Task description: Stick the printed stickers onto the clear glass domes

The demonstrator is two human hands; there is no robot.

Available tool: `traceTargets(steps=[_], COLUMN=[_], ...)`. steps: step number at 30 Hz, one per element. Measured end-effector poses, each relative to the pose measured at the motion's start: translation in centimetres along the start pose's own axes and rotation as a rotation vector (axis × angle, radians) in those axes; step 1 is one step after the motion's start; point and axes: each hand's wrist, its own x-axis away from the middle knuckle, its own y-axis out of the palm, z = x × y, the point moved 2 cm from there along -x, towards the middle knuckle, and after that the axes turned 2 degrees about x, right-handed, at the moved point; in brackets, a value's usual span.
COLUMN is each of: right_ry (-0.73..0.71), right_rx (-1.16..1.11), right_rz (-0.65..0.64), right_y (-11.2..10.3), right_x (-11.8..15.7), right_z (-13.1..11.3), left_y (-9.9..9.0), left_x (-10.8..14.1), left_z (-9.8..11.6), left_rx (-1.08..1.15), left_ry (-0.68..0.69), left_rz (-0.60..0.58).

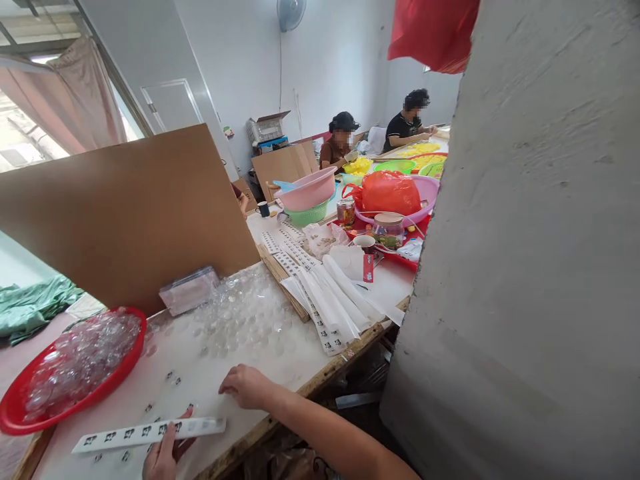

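Observation:
My left hand (164,455) grips a white strip of stickers (113,437) printed with a row of small black figures, thumb on top and fingers beneath. The strip lies almost level, just over the white table top (220,460). My right hand (249,387) is closed, fingertips bent together and pointing left, above the table to the right of the strip; whatever may be in the fingertips is too small to make out. Several loose black-printed stickers (149,407) are scattered around the strip. Beyond my hands, many small clear round plastic pieces (240,327) cover the table.
At left stands a red basin (135,363) heaped with clear plastic pieces. A large cardboard sheet (135,220) rises behind the table. More sticker strips (325,310) lie ahead, near an orange-red bag (390,195). A rough wall (510,267) blocks the right. Two people sit farther back.

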Motion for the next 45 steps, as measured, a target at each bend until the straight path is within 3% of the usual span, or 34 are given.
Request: traceTargets(steps=[2, 5, 8, 12, 19, 27, 34, 37, 41, 45], right_ry=[0.089, 0.131, 0.091, 0.054, 0.058, 0.179, 0.214, 0.222, 0.191, 0.173], right_rx=[-0.14, -0.345, -0.435, -0.374, -0.304, -0.459, -0.592, -0.674, -0.711, -0.703], right_rz=[0.099, 0.091, -0.056, -0.186, -0.134, -0.014, 0.022, -0.013, -0.032, -0.025], right_y=[-1.0, -1.4, -0.6, 0.7, 0.5, 0.2, 0.3, 0.8, 1.8, 1.7], right_x=[0.4, 0.7, 0.9, 0.8, 0.5, 0.4, 0.4, 1.0, 1.3, 1.5], right_z=[-0.7, -1.6, -2.1, -2.2, -2.3, -2.0, -1.8, -1.2, 0.0, 0.0], left_y=[0.3, 0.6, 0.8, 0.9, 0.7, 0.7, 1.0, 1.3, 1.8, 1.6], left_x=[0.7, 1.8, 2.8, 3.5, 3.3, 3.4, 4.8, 5.5, 5.5, 5.6], left_z=[0.0, 0.3, 0.6, 0.7, -0.3, -0.7, 1.5, 2.0, 1.1, 0.5], left_rx=[0.184, 0.339, 0.306, 0.29, 0.105, -0.029, -0.061, -0.019, 0.196, 0.248], left_ry=[-0.154, -0.205, -0.191, -0.163, -0.11, -0.028, 0.075, 0.079, 0.035, 0.031], left_rz=[-0.072, -0.092, -0.103, -0.088, -0.029, -0.046, -0.02, -0.01, -0.029, -0.043])
